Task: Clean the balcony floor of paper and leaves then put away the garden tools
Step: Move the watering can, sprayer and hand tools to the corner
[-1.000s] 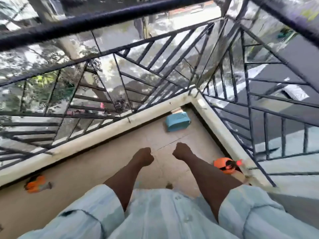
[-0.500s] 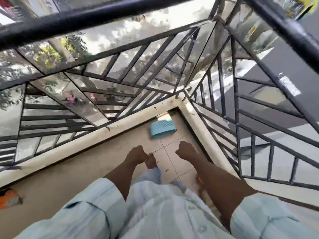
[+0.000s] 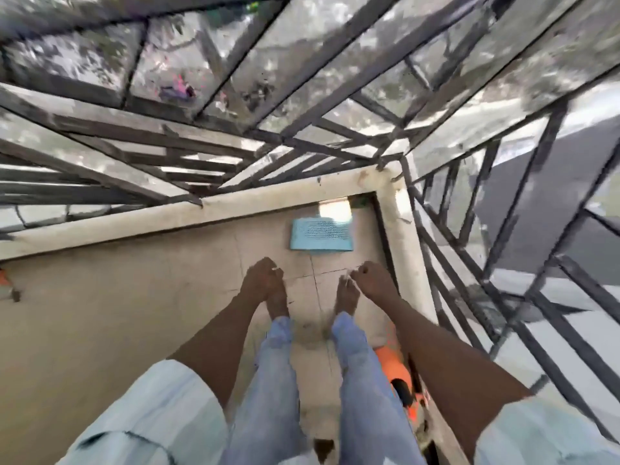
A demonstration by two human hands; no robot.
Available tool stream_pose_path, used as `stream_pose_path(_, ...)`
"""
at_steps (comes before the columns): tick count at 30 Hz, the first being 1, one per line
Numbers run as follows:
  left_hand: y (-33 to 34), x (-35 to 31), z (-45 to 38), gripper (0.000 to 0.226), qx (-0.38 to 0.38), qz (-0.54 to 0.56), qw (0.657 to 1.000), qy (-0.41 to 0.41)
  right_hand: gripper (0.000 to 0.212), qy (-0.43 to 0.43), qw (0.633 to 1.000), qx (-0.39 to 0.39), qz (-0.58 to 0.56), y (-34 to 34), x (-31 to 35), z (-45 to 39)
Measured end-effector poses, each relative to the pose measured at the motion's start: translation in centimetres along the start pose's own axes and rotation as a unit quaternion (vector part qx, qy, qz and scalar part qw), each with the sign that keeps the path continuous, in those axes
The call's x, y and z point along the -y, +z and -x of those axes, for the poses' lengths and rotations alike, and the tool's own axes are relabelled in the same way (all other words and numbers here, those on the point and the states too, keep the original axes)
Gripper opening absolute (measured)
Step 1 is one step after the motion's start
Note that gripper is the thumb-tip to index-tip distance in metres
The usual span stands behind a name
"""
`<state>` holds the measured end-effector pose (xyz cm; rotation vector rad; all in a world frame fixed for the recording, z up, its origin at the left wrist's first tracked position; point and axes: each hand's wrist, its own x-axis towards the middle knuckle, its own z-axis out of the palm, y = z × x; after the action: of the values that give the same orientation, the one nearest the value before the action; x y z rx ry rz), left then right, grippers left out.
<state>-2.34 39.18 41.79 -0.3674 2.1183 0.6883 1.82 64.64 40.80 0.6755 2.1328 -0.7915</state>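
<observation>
Progress looks well along on the sweeping part: your beige tiled balcony floor (image 3: 110, 317) shows no paper or leaves that I can make out, though blur hides fine litter. Tools are what's left. At nine o'clock, an orange-handled garden tool (image 3: 5, 283) lies against the left edge. Your left hand (image 3: 260, 280) hangs at centre with its grip clenched on nothing, over your foot. At twelve o'clock the light blue perforated plastic basket (image 3: 321, 235) sits in the corner by the cream ledge (image 3: 208, 209). Your right hand (image 3: 374, 280) is likewise clenched and empty. At five o'clock an orange and black garden tool (image 3: 396, 374) lies beside your right leg. Compared with half a second ago, you've stepped closer to the corner, and both feet now show.
</observation>
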Motion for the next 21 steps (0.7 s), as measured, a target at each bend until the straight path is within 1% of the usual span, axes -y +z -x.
stream_pose_path(3, 3.8, 0.7, -7.2, 0.035, -0.020, 0.089, 0.995, -0.041, 0.042, 0.020, 1.000, 0.015, -0.017, 1.0, -2.2, -7.8)
stream_pose_path(5, 7.1, 2.0, -12.8, 0.023, -0.033, 0.162, 0.984, -0.060, 0.039, 0.022, 0.999, 0.014, -0.045, 2.1, -4.2, -13.8)
stream_pose_path(6, 8.4, 2.5, -15.2, 0.021, -0.033, 0.197, 0.978, -0.065, 0.038, 0.022, 0.997, 0.009, -0.071, 2.6, -5.0, -16.2)
stream_pose_path(8, 11.4, 3.5, -20.2, 0.019, -0.036, 0.259, 0.963, -0.067, 0.044, 0.031, 0.993, -0.002, -0.112, 4.4, -6.9, -21.4)
stream_pose_path(10, 14.1, 4.6, -24.7, 0.013, -0.063, 0.314, 0.945, -0.061, 0.052, 0.049, 0.989, -0.006, -0.140, 6.5, -8.6, -25.5)
stream_pose_path(13, 16.9, 6.0, -29.2, 0.017, -0.080, 0.372, 0.923, -0.057, 0.056, 0.034, 0.977, 0.006, -0.211, 9.5, -10.4, -30.0)
stream_pose_path(14, 17.7, 6.6, -30.5, 0.016, -0.083, 0.396, 0.913, -0.062, 0.054, 0.036, 0.969, 0.018, -0.242, 10.6, -10.8, -31.0)
stream_pose_path(15, 18.2, 6.8, -31.3, 0.022, -0.078, 0.416, 0.903, -0.069, 0.045, 0.041, 0.962, 0.030, -0.267, 11.4, -11.1, -31.6)
stream_pose_path(16, 18.6, 7.1, -32.0, 0.032, -0.066, 0.439, 0.893, -0.073, 0.034, 0.041, 0.956, 0.039, -0.287, 12.1, -11.0, -31.9)
stream_pose_path(17, 18.7, 7.2, -32.2, 0.040, -0.063, 0.451, 0.887, -0.080, 0.034, 0.038, 0.953, 0.038, -0.300, 12.7, -10.6, -32.0)
stream_pose_path(19, 18.6, 7.6, -32.2, 0.047, -0.097, 0.450, 0.883, -0.090, 0.042, 0.040, 0.948, 0.015, -0.317, 13.5, -9.7, -31.6)
stream_pose_path(21, 18.0, 7.8, -31.5, 0.049, -0.168, 0.432, 0.882, -0.090, 0.055, 0.049, 0.940, -0.024, -0.336, 13.9, -8.9, -31.1)
